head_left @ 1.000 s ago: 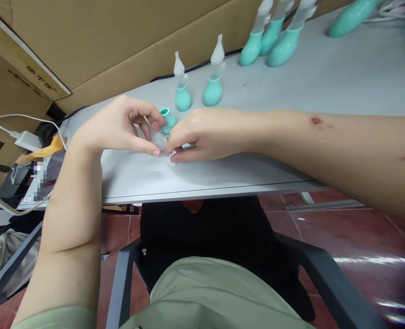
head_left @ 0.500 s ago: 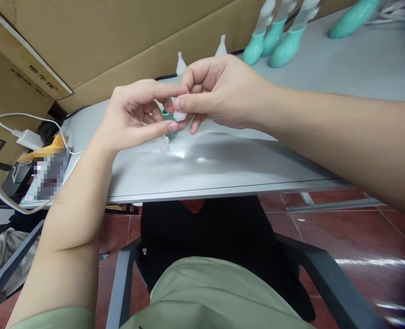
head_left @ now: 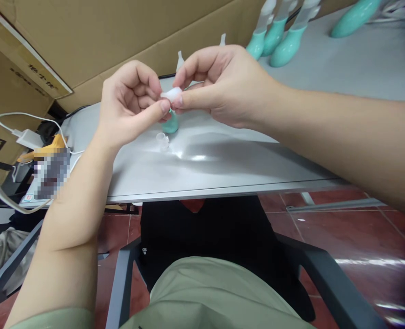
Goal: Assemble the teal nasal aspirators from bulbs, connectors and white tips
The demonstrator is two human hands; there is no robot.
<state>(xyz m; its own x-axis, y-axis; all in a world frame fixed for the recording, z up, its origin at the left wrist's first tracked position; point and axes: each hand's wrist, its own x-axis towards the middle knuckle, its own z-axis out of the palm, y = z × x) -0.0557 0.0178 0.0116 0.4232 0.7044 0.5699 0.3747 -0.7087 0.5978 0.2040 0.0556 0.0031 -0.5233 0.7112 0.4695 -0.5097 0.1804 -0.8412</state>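
Observation:
Between my two hands is a small white nozzle tip [head_left: 170,94], lying sideways above the table. My right hand [head_left: 228,89] pinches its wider end between thumb and forefinger. The narrow end lies between the thumb and forefinger of my left hand [head_left: 130,98]. Below the fingers a teal squeeze bulb [head_left: 170,125] stands on the table, its top partly covered by my left hand. A small clear plastic piece [head_left: 161,140] lies just in front of the bulb. Behind my hands rise a white pointed nozzle [head_left: 180,61] and another white nozzle [head_left: 223,40], their lower parts hidden.
Several teal-bulbed nasal aspirators [head_left: 289,45] stand at the back, with another teal bulb [head_left: 355,19] farther right. Cardboard [head_left: 127,41] walls off the table's back. To the left are a phone [head_left: 53,173], a yellow object [head_left: 51,147] and a white charger [head_left: 31,139] with cables.
The white tip has been raised and turned from pointing down to lying sideways. My left hand has moved up to its narrow end, uncovering more of the teal bulb and the clear piece.

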